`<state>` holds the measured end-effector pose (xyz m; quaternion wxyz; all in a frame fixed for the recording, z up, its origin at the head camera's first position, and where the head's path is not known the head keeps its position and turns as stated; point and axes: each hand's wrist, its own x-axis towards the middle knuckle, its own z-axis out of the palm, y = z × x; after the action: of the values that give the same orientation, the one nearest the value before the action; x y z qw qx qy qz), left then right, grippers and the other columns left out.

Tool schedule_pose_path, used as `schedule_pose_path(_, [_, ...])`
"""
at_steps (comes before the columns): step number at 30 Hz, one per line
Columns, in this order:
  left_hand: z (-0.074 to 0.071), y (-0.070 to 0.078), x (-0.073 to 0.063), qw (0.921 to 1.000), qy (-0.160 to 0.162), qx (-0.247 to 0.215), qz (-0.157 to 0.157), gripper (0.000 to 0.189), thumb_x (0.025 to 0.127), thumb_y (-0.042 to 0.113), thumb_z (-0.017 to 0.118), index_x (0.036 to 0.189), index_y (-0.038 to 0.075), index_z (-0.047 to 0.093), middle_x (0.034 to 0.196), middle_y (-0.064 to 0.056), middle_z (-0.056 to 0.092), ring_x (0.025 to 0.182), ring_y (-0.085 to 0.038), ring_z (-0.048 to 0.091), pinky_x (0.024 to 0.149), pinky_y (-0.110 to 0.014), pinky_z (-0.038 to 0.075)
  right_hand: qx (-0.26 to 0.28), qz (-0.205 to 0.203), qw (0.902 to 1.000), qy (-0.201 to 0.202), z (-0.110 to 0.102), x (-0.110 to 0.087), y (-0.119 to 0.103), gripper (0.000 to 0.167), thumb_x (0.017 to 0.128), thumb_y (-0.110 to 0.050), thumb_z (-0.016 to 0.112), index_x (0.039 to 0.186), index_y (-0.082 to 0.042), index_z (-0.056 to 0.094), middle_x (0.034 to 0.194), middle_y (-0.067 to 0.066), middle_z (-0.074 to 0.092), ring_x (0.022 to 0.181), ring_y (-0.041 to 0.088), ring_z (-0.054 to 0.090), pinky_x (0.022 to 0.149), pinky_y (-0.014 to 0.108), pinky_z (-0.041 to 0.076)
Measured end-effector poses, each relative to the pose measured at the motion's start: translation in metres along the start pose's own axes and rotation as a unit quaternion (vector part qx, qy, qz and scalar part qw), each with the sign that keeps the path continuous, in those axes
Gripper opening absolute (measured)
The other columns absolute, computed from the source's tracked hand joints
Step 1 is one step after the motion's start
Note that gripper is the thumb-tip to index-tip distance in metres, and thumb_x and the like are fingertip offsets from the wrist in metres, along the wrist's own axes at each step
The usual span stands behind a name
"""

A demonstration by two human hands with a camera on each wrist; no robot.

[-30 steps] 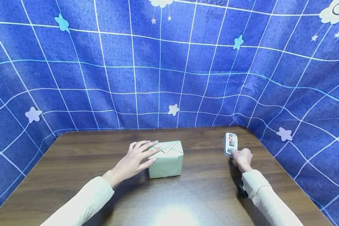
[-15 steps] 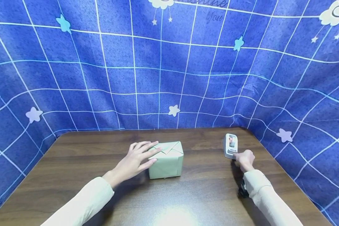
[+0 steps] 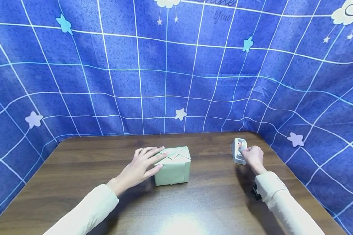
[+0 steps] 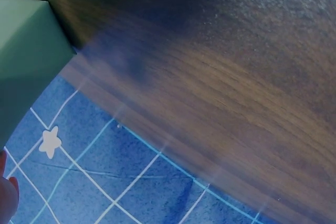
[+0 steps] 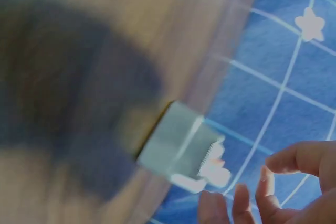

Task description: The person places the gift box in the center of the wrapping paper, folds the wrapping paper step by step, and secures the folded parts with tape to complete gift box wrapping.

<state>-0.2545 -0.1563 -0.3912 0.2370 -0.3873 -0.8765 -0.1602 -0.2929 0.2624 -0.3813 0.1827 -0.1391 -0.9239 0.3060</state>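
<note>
In the head view a box wrapped in pale green paper (image 3: 172, 173) sits on the wooden table, folded flaps on top. My left hand (image 3: 144, 164) rests against its left side and top with fingers spread. Part of the green box (image 4: 26, 61) shows in the left wrist view. At the right stands a white tape dispenser (image 3: 236, 159) with a reddish core. My right hand (image 3: 253, 157) is bent at its front, fingertips over it. In the right wrist view the thumb and index finger nearly meet beside the dispenser (image 5: 173, 142); any clear tape between them is too faint to see.
The brown wooden table (image 3: 106, 147) runs back to a blue curtain (image 3: 153, 81) with a white grid and stars. The curtain also closes off the right side. A bright glare lies on the table's near part.
My right hand drew slightly back from the dispenser's front edge, then rose and moved forward over it. The left hand and box have not moved.
</note>
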Motion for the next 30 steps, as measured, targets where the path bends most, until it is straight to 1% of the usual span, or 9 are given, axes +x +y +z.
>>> schedule_pose_path(5, [-0.002,0.000,0.000,1.0000,-0.001,0.003,0.001,0.045,0.092,0.038,0.050,0.136,0.031,0.043,0.145,0.005,0.037,0.127,-0.023,0.037,0.099,-0.046,0.022,0.047,-0.023,0.9985,0.015,-0.001,-0.003,-0.021,0.023,0.079,-0.016,0.058,0.086,0.003,0.070,0.093,0.021,0.068,0.093,0.041,0.060,0.080,0.045,0.044])
schedule_pose_path(12, [-0.003,0.001,0.000,1.0000,-0.004,0.002,0.001,0.045,0.092,0.039,0.049,0.136,0.031,0.043,0.144,0.005,0.037,0.126,-0.023,0.038,0.098,-0.046,0.023,0.091,-0.049,0.9945,0.015,0.006,-0.010,-0.042,0.018,0.077,-0.010,0.060,0.088,0.000,0.069,0.087,0.016,0.070,0.087,0.028,0.062,0.078,0.036,0.043])
schedule_pose_path(16, [-0.002,0.001,0.000,1.0000,-0.007,0.004,-0.001,0.044,0.093,0.040,0.048,0.136,0.032,0.043,0.145,0.005,0.037,0.126,-0.024,0.038,0.099,-0.046,0.022,0.116,-0.089,0.9893,0.005,0.011,-0.015,-0.050,0.013,0.076,-0.006,0.061,0.085,0.000,0.068,0.080,0.015,0.069,0.072,0.016,0.059,0.072,0.028,0.041])
schedule_pose_path(18, [-0.002,0.001,-0.001,1.0000,-0.008,0.003,-0.002,0.044,0.093,0.040,0.048,0.136,0.032,0.043,0.145,0.005,0.037,0.126,-0.025,0.038,0.099,-0.046,0.022,0.138,-0.114,0.9838,-0.002,0.014,-0.017,-0.053,0.010,0.075,-0.001,0.061,0.084,0.002,0.066,0.075,0.015,0.067,0.063,0.008,0.054,0.067,0.022,0.040])
schedule_pose_path(21, [-0.003,0.002,-0.001,1.0000,-0.008,0.001,-0.003,0.044,0.093,0.039,0.048,0.136,0.031,0.043,0.145,0.005,0.037,0.126,-0.025,0.038,0.099,-0.046,0.022,0.175,-0.145,0.9736,-0.025,0.019,-0.022,-0.059,0.009,0.076,0.004,0.061,0.084,0.004,0.064,0.073,0.016,0.065,0.059,-0.001,0.048,0.062,0.016,0.039])
schedule_pose_path(22, [-0.004,0.003,-0.001,1.0000,-0.007,0.000,-0.003,0.044,0.093,0.039,0.049,0.136,0.031,0.043,0.145,0.004,0.037,0.126,-0.025,0.038,0.099,-0.047,0.022,0.189,-0.153,0.9693,-0.034,0.020,-0.024,-0.062,0.009,0.076,0.005,0.061,0.084,0.005,0.063,0.074,0.017,0.065,0.059,-0.002,0.048,0.062,0.015,0.040])
schedule_pose_path(23, [-0.004,0.003,-0.001,1.0000,-0.007,0.000,-0.003,0.044,0.093,0.039,0.049,0.136,0.031,0.044,0.145,0.004,0.037,0.126,-0.025,0.038,0.099,-0.047,0.022,0.201,-0.162,0.9652,-0.041,0.021,-0.025,-0.064,0.009,0.076,0.006,0.061,0.085,0.005,0.063,0.075,0.018,0.065,0.060,-0.003,0.049,0.067,0.014,0.037])
schedule_pose_path(29, [-0.004,0.004,0.000,1.0000,-0.004,0.000,-0.001,0.044,0.092,0.039,0.050,0.135,0.030,0.045,0.144,0.003,0.039,0.125,-0.026,0.039,0.098,-0.048,0.023,0.235,-0.203,0.9471,-0.081,0.027,-0.037,-0.078,0.010,0.078,0.006,0.061,0.088,0.004,0.062,0.080,0.019,0.066,0.067,0.006,0.058,0.074,0.018,0.044])
schedule_pose_path(30, [-0.004,0.004,0.000,1.0000,-0.004,0.000,-0.002,0.044,0.092,0.039,0.050,0.135,0.030,0.045,0.144,0.003,0.039,0.125,-0.026,0.039,0.098,-0.048,0.023,0.232,-0.209,0.9459,-0.088,0.028,-0.039,-0.080,0.015,0.078,0.006,0.062,0.093,0.003,0.062,0.080,0.018,0.067,0.069,0.009,0.059,0.070,0.021,0.048])
